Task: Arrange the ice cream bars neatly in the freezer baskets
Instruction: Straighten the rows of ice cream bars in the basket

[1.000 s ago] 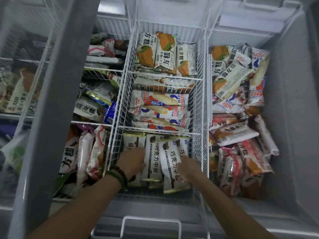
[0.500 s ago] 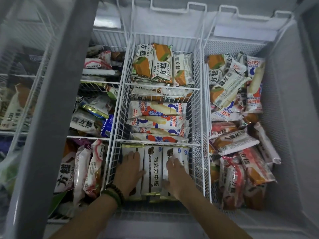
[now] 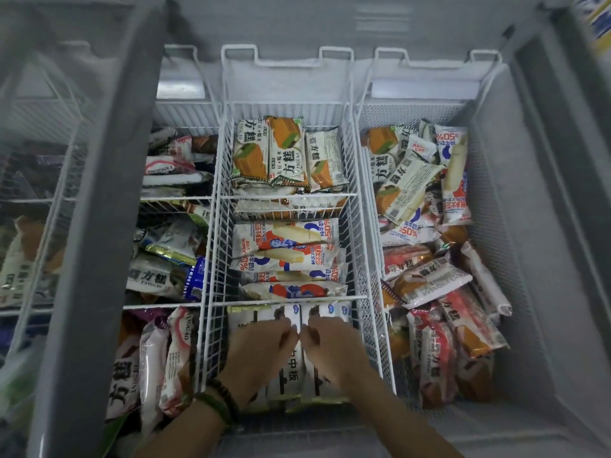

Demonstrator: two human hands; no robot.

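Under your hands lie glossy, crinkled plastic ice cream wrappers (image 3: 291, 375). Around them you see a white coated wire basket (image 3: 211, 325), smooth and slightly shiny. Beyond it, the freezer wall (image 3: 545, 259) looks matt grey. Your left wrist wears dull beaded bracelets (image 3: 218, 401).

This looks like a shop, seen from above into an open chest freezer (image 3: 515, 226) of the retail kind. White wire baskets (image 3: 358, 246) hang side by side from its rim, split by dividers into compartments. They hold many wrapped ice cream bars (image 3: 284, 153) in printed commercial packaging, several of each brand: orange-and-green ones at 12 o'clock, blue-and-red ones at the centre, a loose mixed heap at 3 o'clock. At 9 o'clock a grey sliding-lid frame (image 3: 89, 226) crosses more stock under glass.
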